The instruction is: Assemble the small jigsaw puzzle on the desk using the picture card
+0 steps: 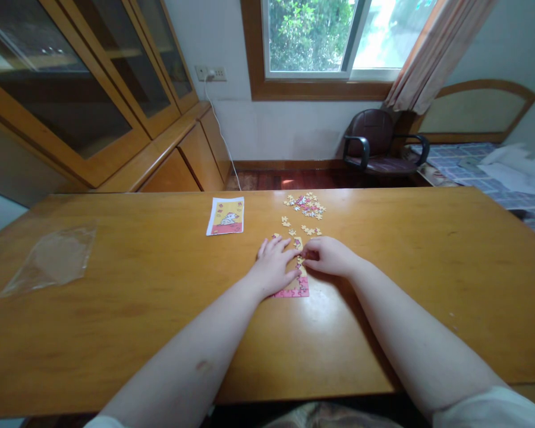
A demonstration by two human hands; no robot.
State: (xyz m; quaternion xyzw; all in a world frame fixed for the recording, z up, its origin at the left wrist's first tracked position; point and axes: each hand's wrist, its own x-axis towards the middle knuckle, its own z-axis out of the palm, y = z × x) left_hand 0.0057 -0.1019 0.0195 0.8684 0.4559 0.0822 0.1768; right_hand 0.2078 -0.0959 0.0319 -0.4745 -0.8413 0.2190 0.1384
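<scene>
A partly built jigsaw (296,288) with a pink lower edge lies on the wooden table (383,285). My left hand (274,266) rests flat on it, fingers spread, covering most of the assembled part. My right hand (329,255) sits just to the right with its fingers pinched together at the jigsaw's edge, on a small piece I can barely see. Loose yellow and pink pieces (305,205) lie scattered beyond the hands. A small reference picture card (225,216) lies to the left of them.
A clear plastic bag (53,258) lies at the table's left end. Wooden cabinets with glass doors (93,89) stand along the left wall. A dark armchair (374,142) sits under the window, and a bed (485,166) is at the right.
</scene>
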